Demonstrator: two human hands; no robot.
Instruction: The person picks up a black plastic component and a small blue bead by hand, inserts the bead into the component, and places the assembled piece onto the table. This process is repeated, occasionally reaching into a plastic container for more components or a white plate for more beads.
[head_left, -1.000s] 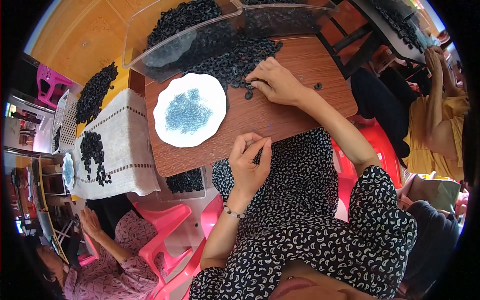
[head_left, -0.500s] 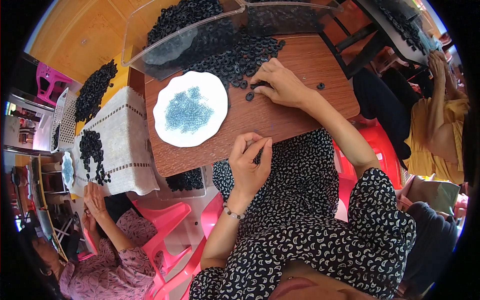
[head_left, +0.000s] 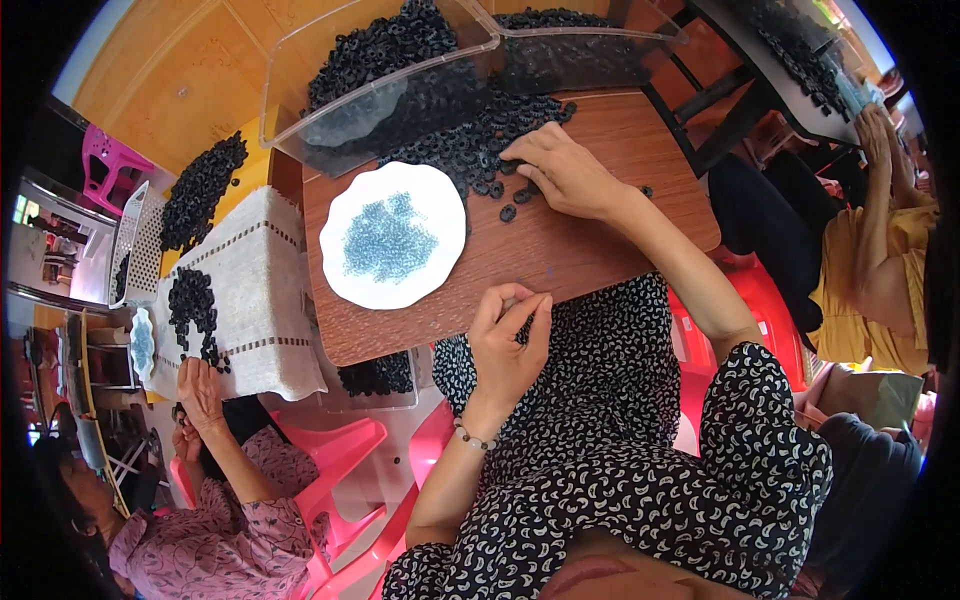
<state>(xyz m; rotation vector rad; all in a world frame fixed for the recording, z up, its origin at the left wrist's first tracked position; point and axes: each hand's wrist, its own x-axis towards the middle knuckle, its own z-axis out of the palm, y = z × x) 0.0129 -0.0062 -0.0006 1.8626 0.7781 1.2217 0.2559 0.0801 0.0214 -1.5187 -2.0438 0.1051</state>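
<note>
My right hand (head_left: 578, 178) reaches over the wooden table, its fingers bent round a small black ring-shaped piece at the edge of a heap of black ring-shaped pieces (head_left: 495, 130). One loose black ring-shaped piece (head_left: 508, 213) lies just below its fingertips. My left hand (head_left: 508, 340) is raised at the table's near edge with thumb and index finger pinched together. Anything in that pinch is too small to make out. Between the left hand and the heap, a white scalloped plate (head_left: 335, 265) carries a mound of tiny bluish-grey grains (head_left: 388, 240).
Clear plastic bins (head_left: 385, 85) of black pieces stand at the table's far edge. To the left, a co-worker's hand (head_left: 200, 393) is at a cloth-covered table (head_left: 265, 340) with more black pieces. Another person in yellow (head_left: 865, 290) sits at the right. Another bin (head_left: 380, 378) sits below the table.
The view has shifted slightly, so the table sits a little lower. My right fingers have moved closer into the heap's edge. My left hand keeps its pinch.
</note>
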